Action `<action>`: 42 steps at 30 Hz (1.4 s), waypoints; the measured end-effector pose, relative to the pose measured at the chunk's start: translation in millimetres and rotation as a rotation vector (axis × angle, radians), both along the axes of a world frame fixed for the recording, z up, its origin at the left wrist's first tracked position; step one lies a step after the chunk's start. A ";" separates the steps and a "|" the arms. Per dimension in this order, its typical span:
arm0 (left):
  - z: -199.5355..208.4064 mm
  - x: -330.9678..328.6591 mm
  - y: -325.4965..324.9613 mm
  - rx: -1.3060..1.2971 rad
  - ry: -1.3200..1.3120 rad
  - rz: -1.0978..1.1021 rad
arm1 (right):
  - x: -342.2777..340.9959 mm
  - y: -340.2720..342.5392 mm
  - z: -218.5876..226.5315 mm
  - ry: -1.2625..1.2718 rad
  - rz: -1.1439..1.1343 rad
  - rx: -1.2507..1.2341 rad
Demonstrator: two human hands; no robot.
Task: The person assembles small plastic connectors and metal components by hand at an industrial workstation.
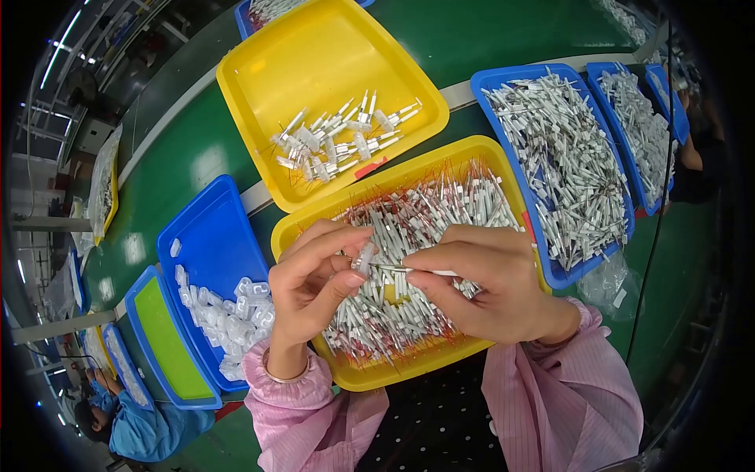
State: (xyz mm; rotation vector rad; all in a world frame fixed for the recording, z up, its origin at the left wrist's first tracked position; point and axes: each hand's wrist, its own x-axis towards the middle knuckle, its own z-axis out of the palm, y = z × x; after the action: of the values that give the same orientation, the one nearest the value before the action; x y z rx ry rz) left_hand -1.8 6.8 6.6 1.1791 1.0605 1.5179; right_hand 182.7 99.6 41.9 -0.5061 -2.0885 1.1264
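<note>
Over a yellow tray (363,381) full of thin white sticks with red wires, my two hands work close together. Thumb and fingers of my left hand (318,275) pinch a small clear plastic cap (364,257). My right hand (487,275) grips a slim white stick (432,272), its end pointing toward the cap. Whether stick and cap touch, I cannot tell. A blue tray (200,228) with a pile of clear plastic caps (236,315) lies left of my left hand. Farther off, a second yellow tray (314,59) holds white sticks with clear caps (338,141) on them.
On the right stands a blue tray (481,82) heaped with white sticks, with another filled blue tray (602,71) beyond it. A blue-rimmed tray with a lime-green bottom (169,338) sits at the left. A clear bag (613,283) lies at the right. A person in blue (157,429) is at lower left.
</note>
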 end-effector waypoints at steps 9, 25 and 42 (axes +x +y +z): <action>-8.6 7.3 0.1 -0.015 -0.041 0.029 | -6.3 2.6 -17.2 -0.041 -0.097 0.139; -24.2 9.9 2.8 -0.006 -0.271 -0.055 | -13.5 4.5 -21.0 -0.047 -0.002 -0.260; -25.4 15.7 3.1 0.050 0.047 0.089 | -16.2 0.2 -41.0 0.068 -0.084 0.061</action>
State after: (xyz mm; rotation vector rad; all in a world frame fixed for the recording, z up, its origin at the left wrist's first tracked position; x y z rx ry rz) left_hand 13.9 9.9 -18.8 1.2218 1.1250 1.6006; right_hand 166.5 99.8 1.0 -0.5138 -2.0175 1.0152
